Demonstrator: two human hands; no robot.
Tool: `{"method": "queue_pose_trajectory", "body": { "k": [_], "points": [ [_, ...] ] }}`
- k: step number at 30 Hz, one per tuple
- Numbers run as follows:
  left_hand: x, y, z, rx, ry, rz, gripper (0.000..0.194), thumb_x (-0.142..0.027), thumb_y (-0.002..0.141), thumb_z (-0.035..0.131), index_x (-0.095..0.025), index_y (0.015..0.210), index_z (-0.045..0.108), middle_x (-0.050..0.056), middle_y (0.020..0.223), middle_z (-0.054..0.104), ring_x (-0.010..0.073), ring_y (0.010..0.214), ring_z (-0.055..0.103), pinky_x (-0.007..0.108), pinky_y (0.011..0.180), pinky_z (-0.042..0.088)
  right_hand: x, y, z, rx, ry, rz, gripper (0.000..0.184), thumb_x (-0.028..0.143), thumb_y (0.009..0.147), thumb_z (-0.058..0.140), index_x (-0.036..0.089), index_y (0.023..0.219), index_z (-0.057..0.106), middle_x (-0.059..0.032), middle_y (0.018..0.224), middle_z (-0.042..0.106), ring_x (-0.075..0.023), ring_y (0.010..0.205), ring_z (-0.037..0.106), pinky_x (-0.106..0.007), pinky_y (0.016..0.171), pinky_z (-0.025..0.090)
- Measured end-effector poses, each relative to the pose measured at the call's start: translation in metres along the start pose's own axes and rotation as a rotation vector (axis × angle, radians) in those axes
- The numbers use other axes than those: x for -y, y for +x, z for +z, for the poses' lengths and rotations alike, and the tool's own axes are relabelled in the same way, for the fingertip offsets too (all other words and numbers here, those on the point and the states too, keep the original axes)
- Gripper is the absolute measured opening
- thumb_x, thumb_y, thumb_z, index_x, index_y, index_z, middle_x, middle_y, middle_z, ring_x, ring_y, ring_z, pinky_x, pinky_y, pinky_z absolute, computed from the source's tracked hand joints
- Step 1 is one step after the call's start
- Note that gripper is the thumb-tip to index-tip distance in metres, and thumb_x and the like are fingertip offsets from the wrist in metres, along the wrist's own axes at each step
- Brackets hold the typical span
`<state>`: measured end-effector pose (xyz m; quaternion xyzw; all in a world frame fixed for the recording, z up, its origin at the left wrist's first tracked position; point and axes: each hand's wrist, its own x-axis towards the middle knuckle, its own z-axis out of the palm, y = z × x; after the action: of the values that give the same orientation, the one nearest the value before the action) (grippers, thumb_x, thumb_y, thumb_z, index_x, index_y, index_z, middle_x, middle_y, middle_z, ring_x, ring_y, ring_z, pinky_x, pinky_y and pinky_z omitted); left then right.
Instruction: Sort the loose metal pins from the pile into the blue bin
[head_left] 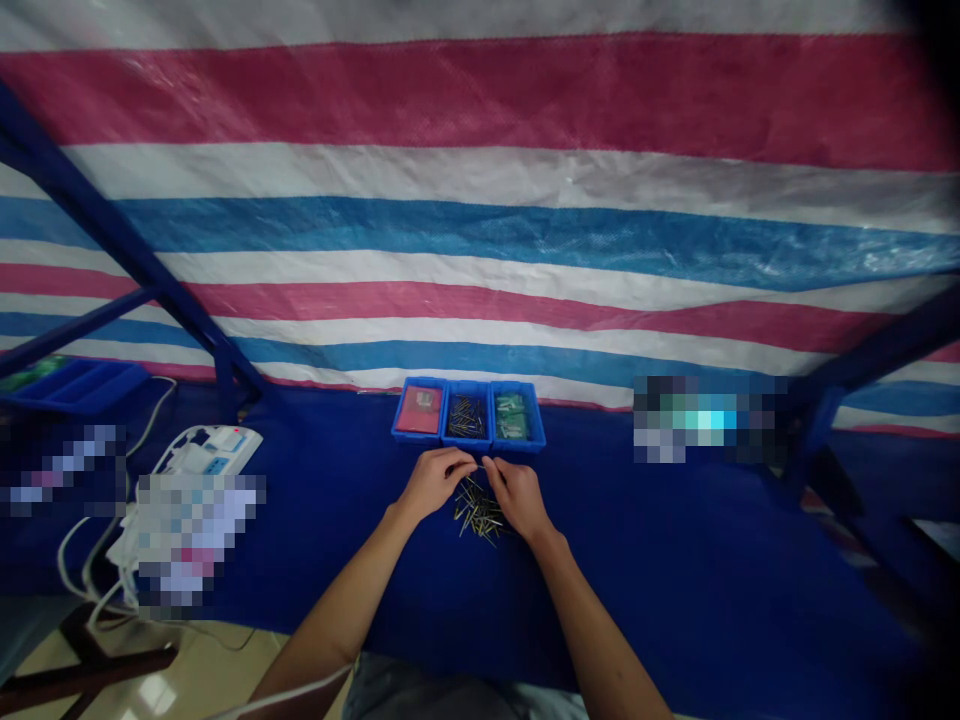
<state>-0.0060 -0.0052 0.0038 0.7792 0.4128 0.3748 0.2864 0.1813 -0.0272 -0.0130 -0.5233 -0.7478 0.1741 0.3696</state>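
My left hand (433, 482) and my right hand (517, 497) meet just above a loose pile of thin brass-coloured metal pins (478, 510). Their fingertips seem to pinch one thin pin (474, 467) between them, though it is small and hard to make out. Beyond my hands stands a blue plastic tray (467, 440) with three compartments. A red packet (419, 409) lies in its left compartment, dark pins (467, 418) in the middle, and green packets (511, 417) in the right.
A blue cloth (645, 560) covers the table, with a striped tarpaulin (480, 240) behind it. To the left are a white device with cables (208, 450) and a blue tray (71, 386). Blue metal frame bars (127, 250) rise at both sides. Pixelated patches hide objects at left and right.
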Motion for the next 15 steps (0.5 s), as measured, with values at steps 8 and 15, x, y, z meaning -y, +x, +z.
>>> {"method": "queue_pose_trajectory", "body": {
  "k": [8,15],
  "points": [
    [0.001,-0.001,0.0,0.007,0.026,0.014,0.021,-0.031,0.096,0.058,-0.018,0.09,0.074,0.004,0.086,0.073,0.0147,0.073,0.063,0.024,0.071,0.047,0.003,0.001,-0.004,0.006,0.026,0.01,0.05,0.044,0.105,0.037,0.02,0.063,0.05,0.001,0.054,0.053,-0.0125,0.049,0.049,-0.025,0.054,0.03],
    [0.0,0.0,-0.001,0.018,0.038,-0.022,0.02,-0.029,0.096,0.056,-0.017,0.089,0.07,0.002,0.077,0.07,0.0131,0.066,0.059,0.022,0.064,0.042,0.011,0.001,-0.009,0.011,0.168,0.039,0.027,0.041,0.101,0.045,0.022,0.09,0.06,0.0004,0.068,0.063,-0.015,0.056,0.056,-0.024,0.057,0.038]
  ]
}}
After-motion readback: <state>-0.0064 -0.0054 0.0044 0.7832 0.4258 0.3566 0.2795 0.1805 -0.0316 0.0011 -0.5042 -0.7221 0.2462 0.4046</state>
